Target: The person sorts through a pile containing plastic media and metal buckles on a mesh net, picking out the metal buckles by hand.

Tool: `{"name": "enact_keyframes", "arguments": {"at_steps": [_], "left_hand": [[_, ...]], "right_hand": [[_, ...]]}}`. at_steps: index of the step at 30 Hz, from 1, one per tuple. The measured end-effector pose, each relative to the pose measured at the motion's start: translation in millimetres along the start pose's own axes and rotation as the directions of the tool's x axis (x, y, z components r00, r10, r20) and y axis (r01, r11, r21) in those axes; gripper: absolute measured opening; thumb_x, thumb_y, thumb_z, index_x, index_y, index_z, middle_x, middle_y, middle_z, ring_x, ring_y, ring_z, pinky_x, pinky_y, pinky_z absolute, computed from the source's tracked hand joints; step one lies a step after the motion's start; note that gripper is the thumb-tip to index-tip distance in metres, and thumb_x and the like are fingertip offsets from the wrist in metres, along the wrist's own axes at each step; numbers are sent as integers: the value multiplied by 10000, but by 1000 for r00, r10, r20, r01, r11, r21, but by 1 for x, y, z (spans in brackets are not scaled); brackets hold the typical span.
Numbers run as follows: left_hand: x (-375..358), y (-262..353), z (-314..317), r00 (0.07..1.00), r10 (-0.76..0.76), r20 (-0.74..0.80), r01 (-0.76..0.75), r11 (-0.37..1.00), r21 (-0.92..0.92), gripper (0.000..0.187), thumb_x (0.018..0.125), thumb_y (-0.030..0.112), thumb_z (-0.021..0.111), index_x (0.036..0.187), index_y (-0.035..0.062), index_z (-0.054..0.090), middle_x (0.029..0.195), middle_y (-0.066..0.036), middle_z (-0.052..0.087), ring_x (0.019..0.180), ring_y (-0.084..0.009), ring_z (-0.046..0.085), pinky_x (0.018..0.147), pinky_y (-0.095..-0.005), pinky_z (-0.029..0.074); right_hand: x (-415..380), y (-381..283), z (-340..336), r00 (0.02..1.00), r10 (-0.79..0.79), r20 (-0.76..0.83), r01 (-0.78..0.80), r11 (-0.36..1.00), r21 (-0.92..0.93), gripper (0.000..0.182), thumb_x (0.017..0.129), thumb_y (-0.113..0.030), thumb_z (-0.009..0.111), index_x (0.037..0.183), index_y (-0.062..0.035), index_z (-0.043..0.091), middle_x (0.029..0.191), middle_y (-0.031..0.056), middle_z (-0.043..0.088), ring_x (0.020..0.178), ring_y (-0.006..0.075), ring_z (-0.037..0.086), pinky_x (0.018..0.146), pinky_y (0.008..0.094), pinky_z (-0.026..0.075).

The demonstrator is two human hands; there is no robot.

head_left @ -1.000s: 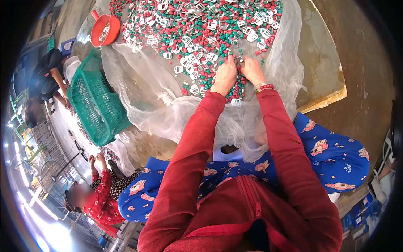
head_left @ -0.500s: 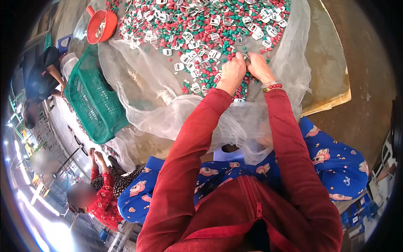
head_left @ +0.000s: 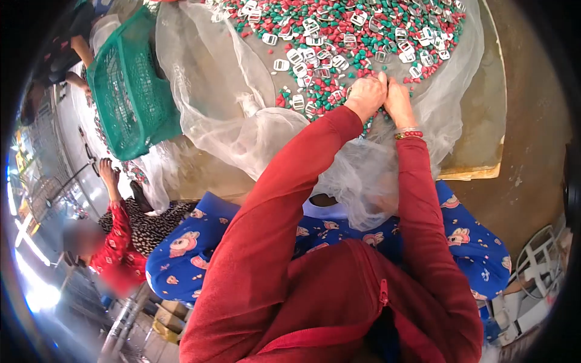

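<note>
My left hand (head_left: pixel 367 97) and my right hand (head_left: pixel 399 105) meet fingertip to fingertip over the near edge of a spread pile. Both are closed in a pinch; whatever lies between the fingers is too small or hidden to make out. Beneath and beyond them are many small red and green cone-like pieces (head_left: pixel 387 37), mixed with silvery metal buckles (head_left: pixel 295 56). One buckle (head_left: pixel 298 101) lies to the left of my left hand. The pile rests on a sheer white mesh cloth (head_left: pixel 203 91), bunched toward me under my forearms.
A green plastic basket (head_left: pixel 130 97) lies tilted at the left. Past it, a co-worker in a red patterned top (head_left: pixel 118 242) reaches out a hand, and another person's arm (head_left: pixel 82 51) shows above. At right is the board's layered edge (head_left: pixel 475 172).
The view has shifted, and the red bowl at upper left has nearly left it. My hands have drawn tighter together; a greyish ring-like piece seen between them before is now hidden.
</note>
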State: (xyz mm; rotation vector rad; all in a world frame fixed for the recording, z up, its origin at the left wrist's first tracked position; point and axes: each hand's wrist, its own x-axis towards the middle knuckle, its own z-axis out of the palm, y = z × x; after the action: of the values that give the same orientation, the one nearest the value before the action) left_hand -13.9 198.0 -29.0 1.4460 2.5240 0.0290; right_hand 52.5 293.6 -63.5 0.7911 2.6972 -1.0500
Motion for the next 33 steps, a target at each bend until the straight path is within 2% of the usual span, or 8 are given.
{"name": "enact_keyframes", "arguments": {"at_steps": [4,5,6,8,11,14,19,33], "left_hand": [[0,-8,1,996,36,-80,-46,991,-126,153,825,164,478,884,25,453,662,-121,616,619,-241,645,469,-327,490],[2,-13,1,996,-36,-85,13,964,-264,177,812,157,509,907,21,450,645,-134,610,605,-274,637,490,-353,494],[0,-20,5,997,-72,-23,58,926,-372,175,829,165,513,916,29,445,631,-156,599,580,-324,616,511,-405,489],[-10,-26,3,957,-253,-145,152,857,-493,172,862,178,492,920,29,428,623,-185,582,577,-363,591,509,-450,462],[-34,-33,-22,927,-245,-283,12,775,-632,176,884,182,475,918,25,405,615,-209,561,578,-385,571,494,-471,434],[-55,-31,-36,936,-228,-267,19,792,-610,176,869,149,490,916,13,389,641,-231,554,607,-390,570,492,-469,423],[-64,-33,-38,956,-162,-246,23,874,-486,167,831,86,443,942,-33,410,638,-194,587,603,-351,598,518,-435,476],[-40,-25,-20,976,-199,-90,128,854,-505,156,825,82,446,925,-26,392,657,-220,591,630,-385,601,529,-452,476]], "right_hand": [[-13,-9,5,967,80,-241,-56,993,105,241,812,-197,535,837,41,558,770,274,585,753,431,573,630,464,452],[-17,-22,-6,964,108,-243,-77,988,132,223,822,-182,545,775,34,570,709,202,617,585,341,597,510,387,455],[-21,-33,-18,929,368,38,-336,797,502,190,832,-168,562,788,16,578,655,104,622,452,186,555,407,300,407],[-26,-24,-19,934,337,119,-320,639,700,157,810,-124,583,826,32,581,631,72,616,420,113,542,365,250,369],[-27,-27,-26,956,253,151,-281,629,725,140,825,-105,550,853,29,579,640,84,619,433,131,551,374,250,382],[-28,-51,-36,989,129,76,-149,845,514,134,839,-99,529,883,15,585,649,81,623,444,116,558,407,261,412],[-27,-65,-31,989,149,10,-147,961,233,235,798,-197,517,987,-74,583,897,223,598,911,401,547,740,462,416],[-24,-70,-38,988,152,-33,-152,988,3,339,786,-192,497,1101,-91,571,961,209,608,921,362,575,783,447,443]]}}
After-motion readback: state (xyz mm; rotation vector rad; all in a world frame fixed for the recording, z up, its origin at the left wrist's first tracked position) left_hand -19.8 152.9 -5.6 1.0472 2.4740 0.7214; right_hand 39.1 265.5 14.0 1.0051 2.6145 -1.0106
